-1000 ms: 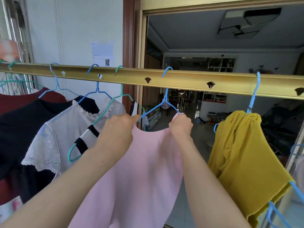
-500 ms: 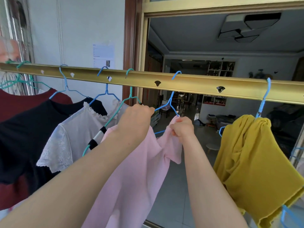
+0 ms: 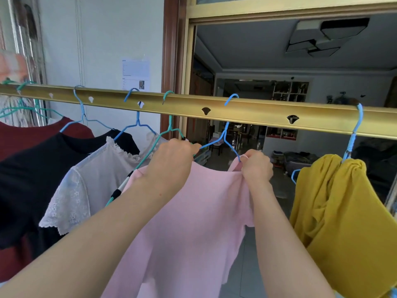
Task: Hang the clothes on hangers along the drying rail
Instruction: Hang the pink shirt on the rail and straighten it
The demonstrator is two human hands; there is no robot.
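rail (image 3: 257, 114): gold, runs level across the view, notched along its face.
pink top (image 3: 193, 222): hangs below mid-rail on a blue hanger (image 3: 225, 134), whose hook sits over the rail; body hangs down between the two forearms.
left hand (image 3: 171, 160): fingers curled round the pink top's left shoulder, where the hanger's left arm meets the cloth.
right hand (image 3: 256, 166): fingers bunched, pinching the right shoulder by the hanger's right arm.
yellow top (image 3: 343, 222): right of the pink top, crumpled on its own blue hanger.
lace top (image 3: 92, 183): white, just left of the pink top.
teal hanger (image 3: 169, 130): between lace top and pink top; holds striped cloth, mostly hidden.
black top (image 3: 32, 179), maroon top (image 3: 21, 134): further left, overlapping.
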